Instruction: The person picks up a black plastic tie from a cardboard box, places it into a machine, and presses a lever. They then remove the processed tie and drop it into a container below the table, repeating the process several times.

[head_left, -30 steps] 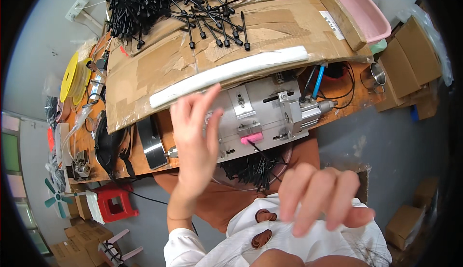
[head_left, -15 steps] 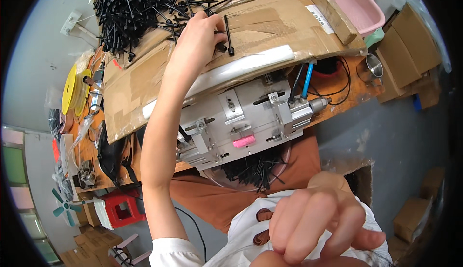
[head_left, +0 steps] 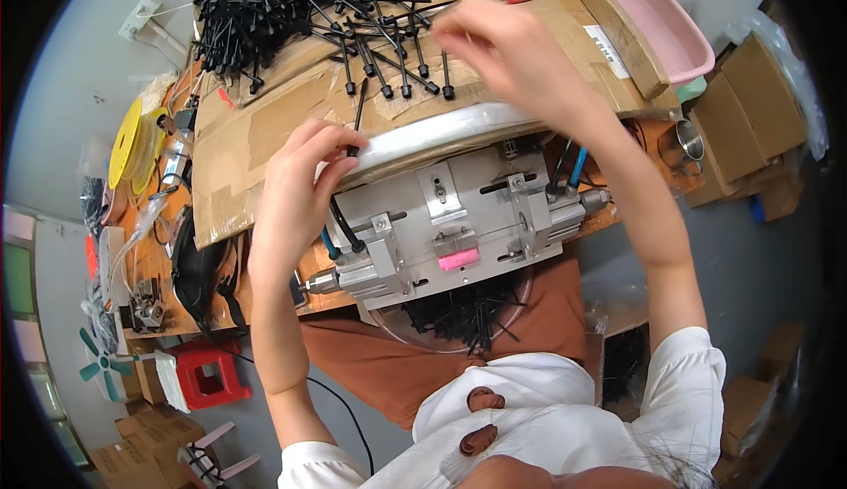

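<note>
Black plastic sticks with fat ends (head_left: 265,17) are lying in a big messy heap on a brown cardboard sheet (head_left: 234,154), and some loose ones are spreading out in front of it. The left hand (head_left: 296,180) is pinching one black stick (head_left: 359,111) by its fat end, with the thumb and fingers closing on it. That stick is pointing its thin end toward the heap, just above a long white strip (head_left: 445,130) that is running along the front edge of the cardboard. The right hand (head_left: 512,56) is hovering near the loose sticks. Its fingers are curling close to the thumb, but they are looking blurry, so I cannot tell if they are holding anything. Below the cardboard, a silver metal machine (head_left: 490,224) is sitting between the two arms, and a small pink block (head_left: 459,259) is resting on its front part. Under the machine, more black sticks (head_left: 463,312) are filling a clear round bowl. A pink plastic tub (head_left: 648,17) is standing behind the cardboard, on the right.
</note>
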The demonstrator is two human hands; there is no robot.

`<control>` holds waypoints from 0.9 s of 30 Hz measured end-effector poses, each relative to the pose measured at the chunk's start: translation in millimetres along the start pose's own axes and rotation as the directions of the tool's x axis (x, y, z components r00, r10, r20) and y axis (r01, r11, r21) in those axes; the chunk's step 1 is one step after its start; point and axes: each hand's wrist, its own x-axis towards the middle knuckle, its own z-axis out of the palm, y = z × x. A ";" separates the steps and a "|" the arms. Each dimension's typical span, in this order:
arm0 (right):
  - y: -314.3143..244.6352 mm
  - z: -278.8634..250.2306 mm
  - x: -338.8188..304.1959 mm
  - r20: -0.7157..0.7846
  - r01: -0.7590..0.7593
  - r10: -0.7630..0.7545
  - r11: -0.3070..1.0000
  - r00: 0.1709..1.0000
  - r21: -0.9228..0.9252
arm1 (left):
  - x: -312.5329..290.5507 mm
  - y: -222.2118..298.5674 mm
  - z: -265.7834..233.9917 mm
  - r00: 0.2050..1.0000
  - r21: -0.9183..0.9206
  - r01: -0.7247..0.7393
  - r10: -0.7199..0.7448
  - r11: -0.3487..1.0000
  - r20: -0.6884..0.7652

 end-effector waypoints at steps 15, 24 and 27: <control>8.1 -20.1 55.2 0.115 -0.442 0.447 0.749 0.887 0.493 | -101.3 43.8 63.1 0.934 0.009 0.077 -0.068 0.997 -0.350; -43.9 -65.5 -26.4 0.039 -0.224 0.585 0.248 0.810 0.943 | -134.1 76.3 145.7 0.995 0.268 0.095 -0.088 0.959 -0.037; -39.5 -77.1 -50.1 -0.043 -0.163 0.521 0.342 0.852 0.926 | -131.0 78.4 148.4 0.995 0.333 0.096 -0.097 0.938 -0.014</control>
